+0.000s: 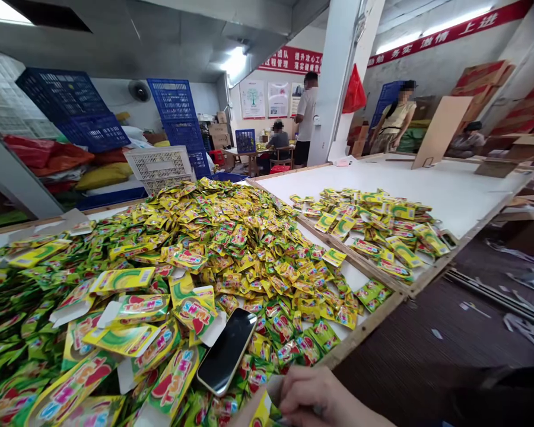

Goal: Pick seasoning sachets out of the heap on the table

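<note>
Yellow sachet (261, 411) (partly hidden) at the table's near edge.

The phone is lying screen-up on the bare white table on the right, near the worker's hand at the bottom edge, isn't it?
Not quite. The head view shows the phone lying screen-up on the big heap of yellow and green sachets, not on the bare white table to the right. It does lie near the hand at the bottom edge.

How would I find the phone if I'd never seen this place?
Start at the big heap of yellow and green packets on the near table. Look along its front edge, just above the hand. The phone lies there on flat cartons, the only black, shiny thing among them.
</note>
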`<state>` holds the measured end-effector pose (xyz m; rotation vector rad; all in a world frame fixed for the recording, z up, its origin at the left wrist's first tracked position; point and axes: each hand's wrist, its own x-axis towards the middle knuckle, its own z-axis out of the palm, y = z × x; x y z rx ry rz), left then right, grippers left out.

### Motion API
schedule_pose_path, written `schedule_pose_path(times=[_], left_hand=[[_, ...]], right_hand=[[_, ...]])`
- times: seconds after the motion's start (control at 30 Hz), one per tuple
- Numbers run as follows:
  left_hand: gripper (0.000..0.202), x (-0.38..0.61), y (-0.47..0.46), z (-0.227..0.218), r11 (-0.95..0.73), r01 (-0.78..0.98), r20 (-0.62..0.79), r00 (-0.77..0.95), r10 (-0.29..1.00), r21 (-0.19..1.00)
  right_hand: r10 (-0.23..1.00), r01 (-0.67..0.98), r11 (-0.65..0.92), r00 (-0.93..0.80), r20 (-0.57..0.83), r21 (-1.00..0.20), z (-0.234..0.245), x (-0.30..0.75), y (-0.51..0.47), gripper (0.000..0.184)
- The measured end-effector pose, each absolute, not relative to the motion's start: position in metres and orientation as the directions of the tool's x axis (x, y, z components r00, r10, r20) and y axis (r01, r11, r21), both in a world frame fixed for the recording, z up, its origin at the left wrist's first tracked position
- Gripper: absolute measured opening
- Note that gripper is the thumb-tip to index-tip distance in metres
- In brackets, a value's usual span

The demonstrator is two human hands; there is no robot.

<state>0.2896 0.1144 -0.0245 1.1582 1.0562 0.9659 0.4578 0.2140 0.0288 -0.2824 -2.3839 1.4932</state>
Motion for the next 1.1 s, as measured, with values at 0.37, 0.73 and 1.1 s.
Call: schedule_pose_path(times=[0.37, 0.73, 1.1], left_hand=[[0.055, 0.297, 0.137, 0.002, 0.058, 0.249, -0.036, -0.095, 0.995, 0.967], [0.025, 0.26, 0.204, -0.012, 0.165, 0.829, 0.205, -0.316, 0.926, 0.534], [0.046, 0.246, 0.275, -0.034, 0.156, 0.595, 0.109, -0.385, 0.917, 0.789]], right_hand=[[0.764, 0.387, 0.558, -0.584, 0.274, -0.734, 0.053, 0.504, 0.297, 0.035], [0.645, 0.566, 0.764, -0.64, 0.418, -0.31, 0.0, 0.426, 0.306, 0.026], [0.772, 0.353, 0.605, -0.478, 0.418, -0.714, -0.02, 0.453, 0.312, 0.022]])
